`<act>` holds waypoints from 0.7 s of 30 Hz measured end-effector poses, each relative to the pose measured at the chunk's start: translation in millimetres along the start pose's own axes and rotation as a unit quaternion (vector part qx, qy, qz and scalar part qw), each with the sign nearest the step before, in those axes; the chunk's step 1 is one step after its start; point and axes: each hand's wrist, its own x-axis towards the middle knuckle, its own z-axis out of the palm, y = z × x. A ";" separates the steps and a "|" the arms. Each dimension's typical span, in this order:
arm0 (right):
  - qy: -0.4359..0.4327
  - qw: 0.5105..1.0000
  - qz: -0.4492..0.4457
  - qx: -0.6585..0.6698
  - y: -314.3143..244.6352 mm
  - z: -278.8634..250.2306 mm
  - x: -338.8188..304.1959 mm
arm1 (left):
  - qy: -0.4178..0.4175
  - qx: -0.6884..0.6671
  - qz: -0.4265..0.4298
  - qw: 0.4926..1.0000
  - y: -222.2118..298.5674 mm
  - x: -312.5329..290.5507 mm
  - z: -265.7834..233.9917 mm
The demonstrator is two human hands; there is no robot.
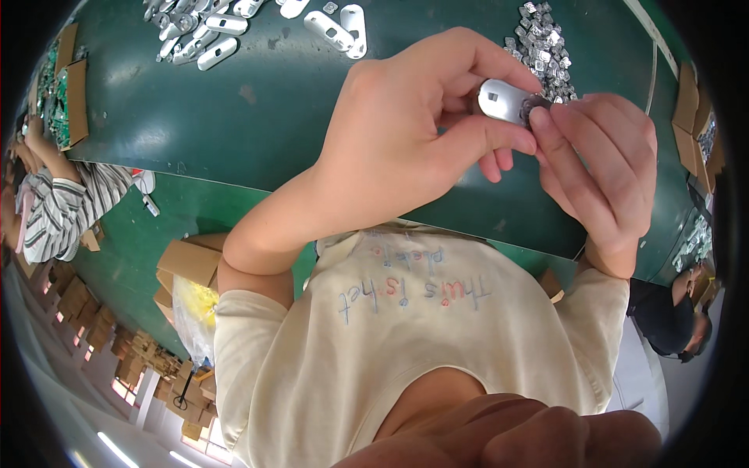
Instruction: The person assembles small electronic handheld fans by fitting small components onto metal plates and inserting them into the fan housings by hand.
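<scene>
A silver oval metal casing (503, 101) with a small square hole is held over the green table. My left hand (406, 125) grips it between thumb and index finger, the thumb along its near side. At its right end, the fingertips of my right hand (605, 160) are pinched together against it. A dark patch shows on that end; whether a small separate part sits between the fingers is hidden. Just behind my hands lies a pile of small silver square pieces (542, 47). Two similar silver casings (329, 31) lie on the table at the far middle.
More casings are heaped (195, 31) at the far left of the green table (234, 117). Cardboard boxes stand at the left (76, 101) and right (690, 129). A carton with a yellow-filled bag (195, 308) is on the floor. Other people sit at both sides.
</scene>
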 end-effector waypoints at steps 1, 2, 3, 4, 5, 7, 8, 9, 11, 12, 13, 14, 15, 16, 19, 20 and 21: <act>0.000 1.000 -0.001 0.000 -1.8 -2.9 1.4 | 0.002 0.011 0.006 1.000 -0.6 -0.7 -0.7; -0.032 0.999 0.019 0.013 -4.2 -6.9 3.5 | 0.006 0.022 0.012 1.000 -1.6 -1.7 -1.4; -0.065 0.997 0.040 0.019 -4.0 -12.7 7.4 | 0.001 0.021 0.014 1.000 0.9 0.4 -1.0; -0.067 0.997 0.042 0.014 -2.3 -16.1 9.7 | -0.002 0.019 0.016 1.000 2.6 2.4 -0.9; -0.058 0.994 0.076 0.056 -0.3 -19.7 10.7 | -0.005 0.015 0.018 1.000 3.6 4.5 -1.0; -0.045 0.984 0.121 0.119 10.0 -26.8 10.5 | -0.031 0.013 0.023 0.999 7.5 7.6 -2.5; -0.029 0.974 0.165 0.153 9.3 -25.5 9.5 | -0.056 0.006 0.022 0.998 8.5 9.3 -2.4; 0.005 0.960 0.185 0.210 11.4 -10.5 10.6 | -0.036 0.015 0.013 0.999 8.4 3.5 -7.9; -0.032 0.961 0.193 0.196 10.0 -21.1 17.6 | -0.051 -0.002 0.014 0.999 13.0 4.9 -5.1; -0.033 0.961 0.202 0.184 13.0 -23.4 14.0 | -0.058 -0.005 -0.010 0.998 12.5 10.6 -3.0; -0.029 0.954 0.228 0.194 13.5 -23.5 16.7 | -0.062 0.011 -0.021 0.998 16.2 15.0 -3.5; -0.026 0.952 0.240 0.189 16.3 -21.9 13.4 | -0.047 0.005 -0.020 0.999 10.5 21.9 -1.9; -0.023 0.954 0.235 0.182 18.6 -19.1 13.9 | -0.055 0.023 -0.019 0.998 11.8 26.2 -5.4; -0.014 0.952 0.241 0.187 19.6 -14.2 14.1 | -0.059 0.041 -0.027 0.997 11.4 29.9 -9.9; 0.002 0.950 0.251 0.184 18.4 -9.6 15.0 | -0.073 0.112 0.004 0.991 9.9 37.9 -19.6; 0.008 0.953 0.255 0.163 17.1 -11.1 13.0 | -0.082 0.099 0.012 0.992 8.0 41.7 -18.6; 0.019 0.950 0.268 0.162 15.9 -13.7 9.8 | -0.086 0.089 0.019 0.992 6.4 45.5 -14.5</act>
